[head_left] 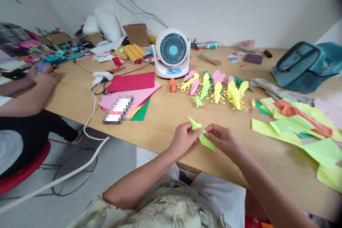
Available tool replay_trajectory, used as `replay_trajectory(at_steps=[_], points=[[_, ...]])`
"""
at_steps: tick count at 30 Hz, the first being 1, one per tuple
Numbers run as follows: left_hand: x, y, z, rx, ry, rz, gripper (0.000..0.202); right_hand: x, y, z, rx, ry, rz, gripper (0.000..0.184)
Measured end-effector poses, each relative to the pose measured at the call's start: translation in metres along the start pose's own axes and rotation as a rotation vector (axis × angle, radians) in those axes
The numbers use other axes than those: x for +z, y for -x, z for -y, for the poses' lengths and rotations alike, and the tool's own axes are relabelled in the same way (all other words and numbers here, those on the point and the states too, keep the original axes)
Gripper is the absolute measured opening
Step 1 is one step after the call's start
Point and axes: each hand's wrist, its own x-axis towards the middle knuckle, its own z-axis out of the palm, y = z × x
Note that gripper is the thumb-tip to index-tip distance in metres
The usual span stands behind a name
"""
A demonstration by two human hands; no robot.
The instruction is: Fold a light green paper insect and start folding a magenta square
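Between both hands is a piece of folded lime-green paper (208,143), held just over the front part of the table. My left hand (185,135) pinches it near its middle, thumb on top. From the other side my right hand (221,137) grips it too, its thumb and fingers close to the left thumb. Beyond the hands stand several folded paper figures (205,89) in yellow, pink, green and orange. To the right lies a loose pile of coloured paper sheets (287,128), some creased.
A white fan (173,51) stands at the back. Left of centre, a phone (117,110), blurred out, rests on coloured sheets (133,82) beside a power strip (103,76) with a white cable. A teal bag (301,71) sits back right. Another person's hands (45,74) are far left.
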Motion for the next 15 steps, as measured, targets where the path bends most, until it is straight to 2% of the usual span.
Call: replay_trajectory(at_steps=[3, 9, 12, 15], points=[[0.001, 0.0, 0.001, 0.066, -0.047, -0.033, 0.04, 0.0, 0.002, -0.001, -0.025, 0.012, 0.0, 0.05], [0.003, -0.003, 0.0, 0.061, -0.002, -0.026, 0.036, -0.004, 0.003, -0.006, -0.054, 0.138, -0.016, 0.038], [0.0, -0.007, -0.001, 0.013, 0.07, -0.016, 0.042, -0.007, 0.003, -0.004, -0.068, 0.248, -0.001, 0.031], [-0.009, -0.012, -0.005, -0.09, 0.055, 0.064, 0.044, -0.012, 0.004, 0.002, -0.058, 0.362, 0.034, 0.029]])
